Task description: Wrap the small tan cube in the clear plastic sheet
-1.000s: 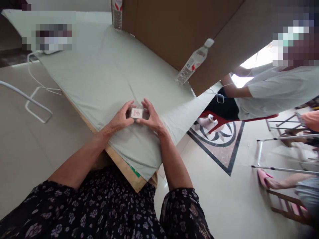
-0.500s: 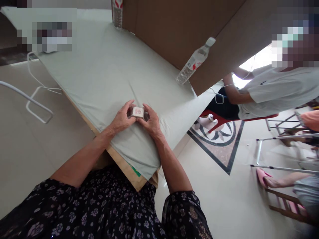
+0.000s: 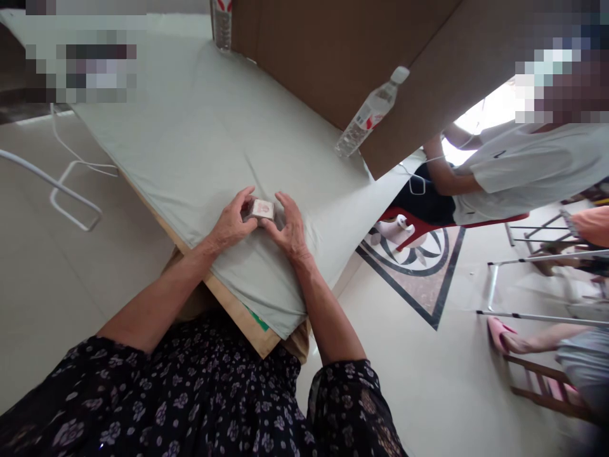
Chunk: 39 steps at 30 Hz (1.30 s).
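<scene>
A small pale box [image 3: 263,209] with a reddish print on its top and see-through wrapping or casing at its sides is near the front corner of the cloth-covered table [image 3: 190,127]. My left hand [image 3: 231,219] grips it from the left, fingers at its far left side and thumb at its near edge. On the other side, my right hand [image 3: 288,228] is curved with its fingers apart from the box. The right thumb is at the box's near right edge; whether it presses there I cannot tell.
A tall brown cardboard panel [image 3: 323,57] stands across the table. One water bottle [image 3: 371,114] stands by its near edge, another [image 3: 222,25] by its far left edge. Beyond the panel, a person in a white shirt [image 3: 523,171] sits on a red chair [image 3: 428,226].
My right fingers have drawn slightly away from the box's right side. The left hand keeps its hold, and the box has barely shifted. The whole view has moved a little.
</scene>
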Each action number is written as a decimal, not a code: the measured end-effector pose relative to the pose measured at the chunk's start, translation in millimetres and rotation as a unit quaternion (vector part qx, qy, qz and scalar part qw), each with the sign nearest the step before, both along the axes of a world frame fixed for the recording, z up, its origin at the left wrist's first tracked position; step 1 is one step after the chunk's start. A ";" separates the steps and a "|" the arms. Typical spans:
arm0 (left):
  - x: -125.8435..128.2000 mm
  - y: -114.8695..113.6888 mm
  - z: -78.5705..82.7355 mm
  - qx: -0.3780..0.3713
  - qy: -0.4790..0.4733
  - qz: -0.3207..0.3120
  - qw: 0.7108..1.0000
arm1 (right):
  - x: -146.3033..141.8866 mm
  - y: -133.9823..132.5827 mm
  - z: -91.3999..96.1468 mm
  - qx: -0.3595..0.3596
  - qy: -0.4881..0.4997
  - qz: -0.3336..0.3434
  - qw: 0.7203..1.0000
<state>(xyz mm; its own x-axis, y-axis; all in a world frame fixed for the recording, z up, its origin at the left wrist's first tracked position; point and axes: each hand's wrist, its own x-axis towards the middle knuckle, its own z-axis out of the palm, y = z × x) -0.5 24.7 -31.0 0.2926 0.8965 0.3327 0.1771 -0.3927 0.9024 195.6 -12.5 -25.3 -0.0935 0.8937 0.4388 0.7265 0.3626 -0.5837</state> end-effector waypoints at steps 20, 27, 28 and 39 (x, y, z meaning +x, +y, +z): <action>1.6 -2.2 6.1 -0.033 0.005 -0.004 0.999 | -0.3 2.3 71.9 -0.014 -0.238 0.075 0.968; 3.9 -2.7 8.1 -0.023 0.027 0.005 0.999 | -11.2 8.8 70.2 0.017 -0.303 0.056 0.951; 4.2 -3.3 8.5 -0.023 0.025 0.006 0.999 | -11.6 10.0 70.3 0.021 -0.297 0.045 0.953; 6.4 -8.6 13.4 -0.033 0.016 -0.011 0.999 | 0.4 59.2 95.0 0.035 -0.240 -0.039 0.969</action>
